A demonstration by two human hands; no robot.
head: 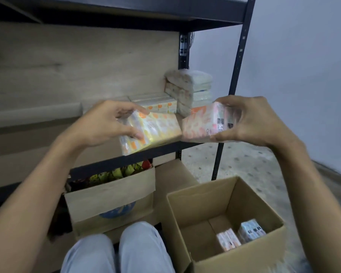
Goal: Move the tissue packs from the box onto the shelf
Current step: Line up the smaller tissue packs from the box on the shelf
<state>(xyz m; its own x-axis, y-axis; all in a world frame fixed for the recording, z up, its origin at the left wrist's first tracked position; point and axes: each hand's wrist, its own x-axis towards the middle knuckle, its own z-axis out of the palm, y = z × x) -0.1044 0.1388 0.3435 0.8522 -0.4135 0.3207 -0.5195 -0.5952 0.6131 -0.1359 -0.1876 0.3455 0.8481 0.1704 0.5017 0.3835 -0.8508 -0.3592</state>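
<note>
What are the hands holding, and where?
Left hand grips the yellow pack by its left end; right hand grips the pink pack by its right end.

Two hands, two held packs, two boxes

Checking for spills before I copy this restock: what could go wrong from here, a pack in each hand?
1. The left hand pinches only one end of the tilted left pack; the glossy wrap might slip and drop it past the shelf edge.
2. The right hand holds the right pack close to the uneven stack at the shelf's open end; a nudge could topple it.
3. The two held packs almost meet and may knock.
</note>
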